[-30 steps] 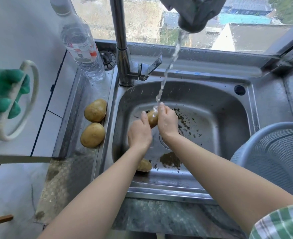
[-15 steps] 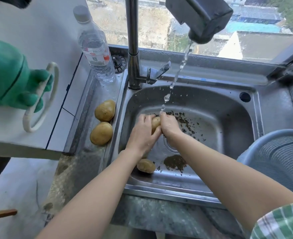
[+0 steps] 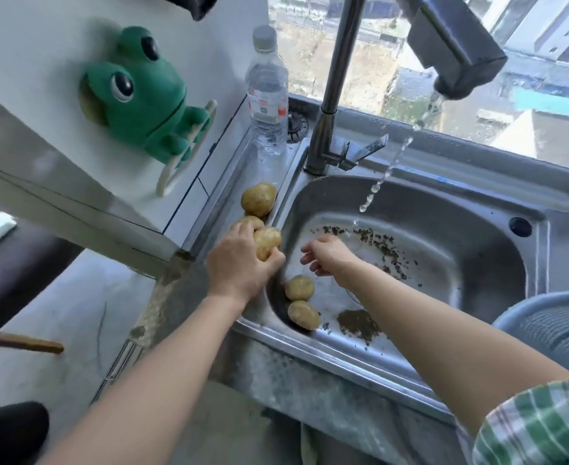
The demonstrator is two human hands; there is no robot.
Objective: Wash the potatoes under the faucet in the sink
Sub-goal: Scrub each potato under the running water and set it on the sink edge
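Observation:
My left hand (image 3: 239, 268) grips a wet potato (image 3: 268, 241) at the left rim of the steel sink (image 3: 497, 263). Just beyond it lie two more potatoes on the ledge, one partly hidden by my fingers (image 3: 250, 221) and one farther back (image 3: 259, 199). Two potatoes (image 3: 299, 287) (image 3: 303, 314) rest in the basin's near left corner. My right hand (image 3: 326, 255) hovers over the basin, fingers apart and empty. The faucet (image 3: 330, 95) rises behind the sink; a thin water stream (image 3: 390, 166) falls from its dark spout head (image 3: 454, 48) into the basin, right of both hands.
A plastic water bottle (image 3: 266, 92) stands at the back left corner beside the faucet. A green frog holder (image 3: 138, 92) sticks to the white wall on the left. A blue colander (image 3: 551, 333) sits at the right edge. Dirt specks (image 3: 360, 325) lie in the basin.
Both hands held one potato under the stream. My left hand has moved left to the sink's rim with a potato in it; my right hand has let go and opened.

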